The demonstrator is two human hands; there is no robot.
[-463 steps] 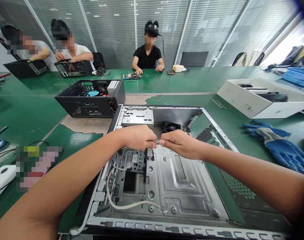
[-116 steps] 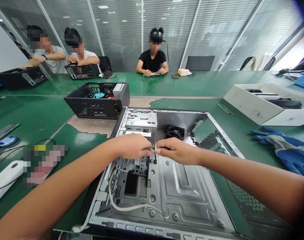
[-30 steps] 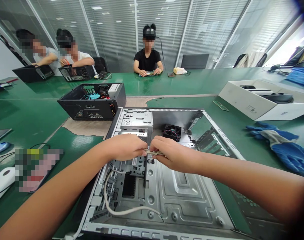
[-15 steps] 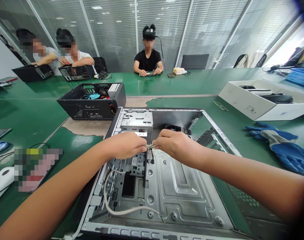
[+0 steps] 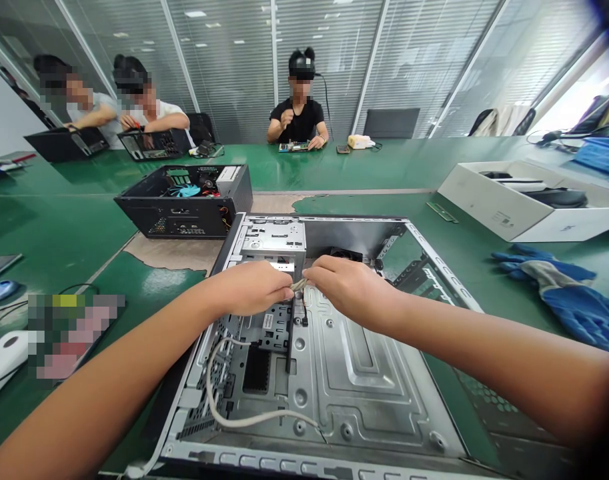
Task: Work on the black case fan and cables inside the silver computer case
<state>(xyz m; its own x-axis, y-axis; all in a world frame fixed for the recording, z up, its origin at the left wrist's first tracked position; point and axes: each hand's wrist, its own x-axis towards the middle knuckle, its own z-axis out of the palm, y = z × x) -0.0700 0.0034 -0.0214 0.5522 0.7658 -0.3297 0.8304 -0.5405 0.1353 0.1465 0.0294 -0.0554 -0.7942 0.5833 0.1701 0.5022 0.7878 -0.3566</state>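
An open metal computer case (image 5: pixel 364 400) lies on its side in front of me, its inner tray facing up. Over its drive bays (image 5: pixel 273 235), my left hand (image 5: pixel 258 288) pinches a short, twisted, light-coloured cable (image 5: pixel 299 285). My right hand (image 5: pixel 347 283) grips the same cable from the other side, so it spans the small gap between my fingertips. Below my hands hangs a dark wire with a small black connector (image 5: pixel 305 321). Another pale cable (image 5: pixel 244 421) curves loosely across the case's near left part.
A black computer case (image 5: pixel 184 217) with a blue fan stands beyond at left. To the right are a white box (image 5: pixel 534 223), blue gloves (image 5: pixel 569 293) and a memory stick (image 5: pixel 441 212). A blue mouse (image 5: pixel 0 292) lies left. Several people work across the green table (image 5: pixel 364 170).
My right fingertips have risen slightly, and the twisted cable between my hands now slants upward to the right. Across the table, a person has lifted one hand from a board.
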